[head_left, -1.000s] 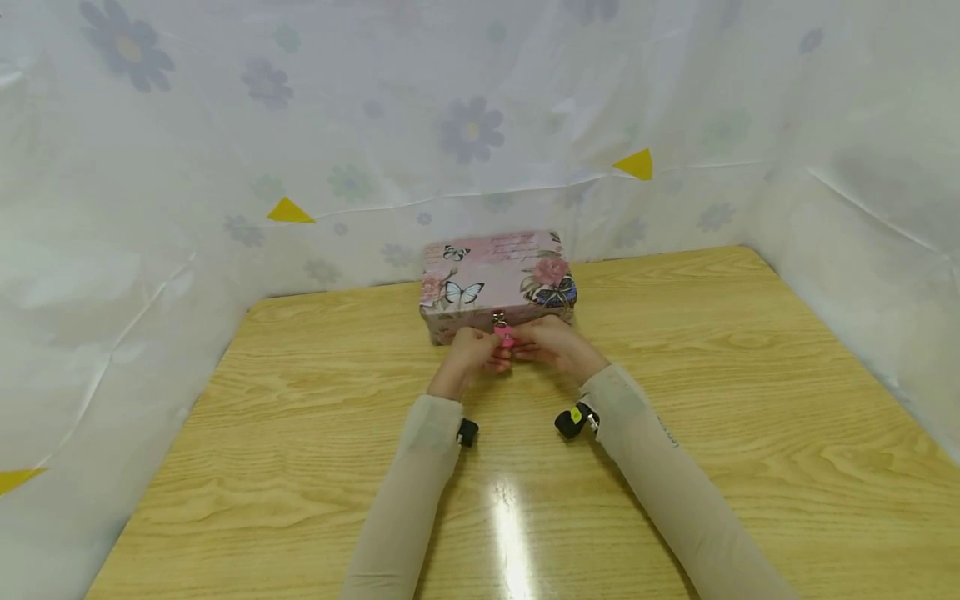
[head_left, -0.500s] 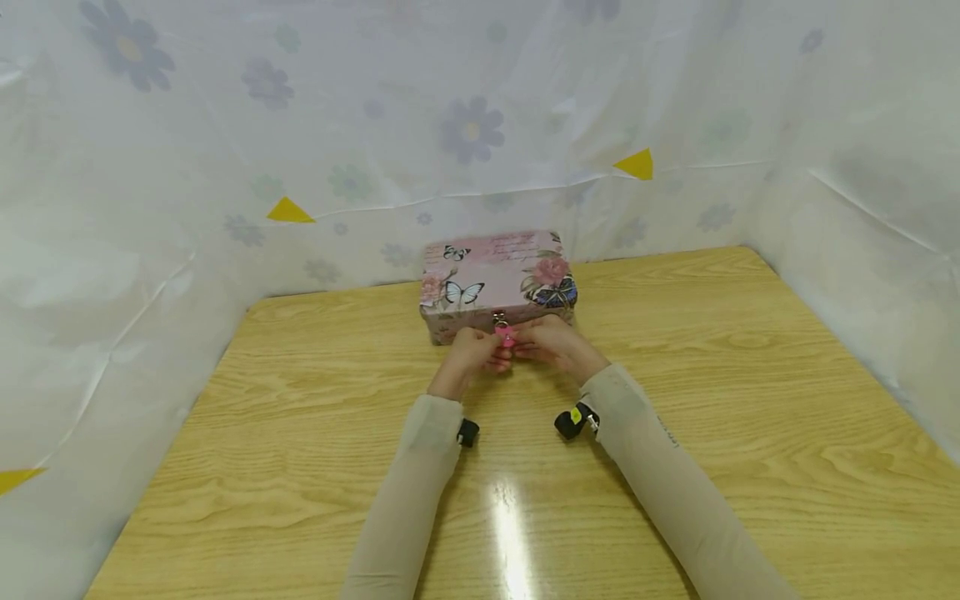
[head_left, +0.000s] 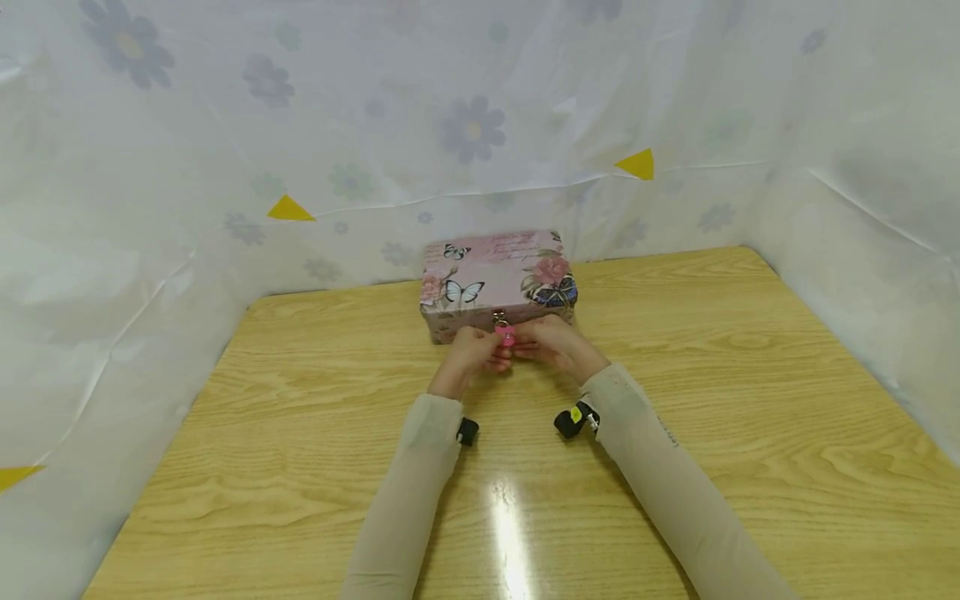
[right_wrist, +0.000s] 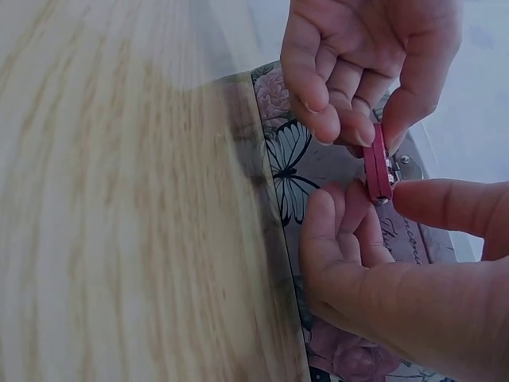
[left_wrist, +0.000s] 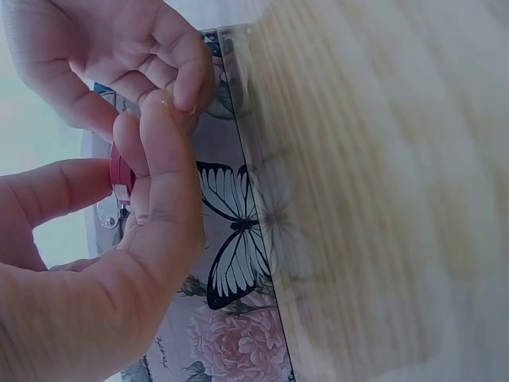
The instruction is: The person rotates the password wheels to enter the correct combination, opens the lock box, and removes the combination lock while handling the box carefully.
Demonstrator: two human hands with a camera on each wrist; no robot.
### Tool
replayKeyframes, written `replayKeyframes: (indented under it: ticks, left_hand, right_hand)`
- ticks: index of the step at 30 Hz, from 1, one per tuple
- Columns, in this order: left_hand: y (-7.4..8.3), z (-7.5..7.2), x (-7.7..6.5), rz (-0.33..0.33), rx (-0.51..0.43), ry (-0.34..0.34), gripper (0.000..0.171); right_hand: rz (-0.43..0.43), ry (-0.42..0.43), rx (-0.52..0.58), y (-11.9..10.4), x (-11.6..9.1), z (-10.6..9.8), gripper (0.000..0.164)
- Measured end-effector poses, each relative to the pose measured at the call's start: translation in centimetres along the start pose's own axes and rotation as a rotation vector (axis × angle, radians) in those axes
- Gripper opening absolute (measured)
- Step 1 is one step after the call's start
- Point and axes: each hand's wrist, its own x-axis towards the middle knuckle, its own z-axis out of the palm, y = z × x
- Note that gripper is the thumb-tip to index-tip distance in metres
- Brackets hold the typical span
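Note:
A small pink padlock (head_left: 506, 335) hangs by its shackle from the metal clasp (head_left: 499, 317) on the front of a lidded pink box (head_left: 487, 287) printed with butterflies and flowers. My left hand (head_left: 470, 350) pinches the padlock from the left, thumb on one face and fingers on the other. From the right, my right hand (head_left: 557, 340) also has it between thumb and fingers. In the right wrist view, the right thumb (right_wrist: 433, 200) is right at small silvery parts on the face of the padlock (right_wrist: 376, 163). The box lid is down.
The box stands near the back edge of a wood-grain table (head_left: 300, 433). Behind it hangs a pale flowered sheet (head_left: 390, 125), which also lines both sides. Yellow tape pieces (head_left: 637, 164) mark the sheet. Black wrist straps (head_left: 573, 421) show under the sleeves.
The padlock has tilted very slightly between the fingertips. Both hands and the box stay in the same place.

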Motion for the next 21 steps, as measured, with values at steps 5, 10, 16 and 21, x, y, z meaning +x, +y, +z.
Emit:
replayKeyframes:
  ticks: [5,10,16,21]
  left_hand:
    - [0.00,-0.01,-0.03,0.001,0.000,-0.004,0.028]
    - [0.14,-0.06,-0.12,-0.007,0.017,-0.006,0.028]
    - [0.13,-0.08,-0.07,-0.013,0.015,-0.014,0.029]
    - [0.01,-0.04,0.06,-0.017,0.022,-0.006,0.029]
  right_hand:
    - [0.028,0.015,0.011,-0.07,0.04,0.00,0.012]
    - [0.019,-0.012,-0.010,-0.15,-0.08,-0.05,0.026]
    - [-0.002,-0.027,-0.005,-0.14,-0.04,-0.05,0.036]
    - [-0.006,-0.041,-0.014,-0.16,-0.20,-0.02,0.039]
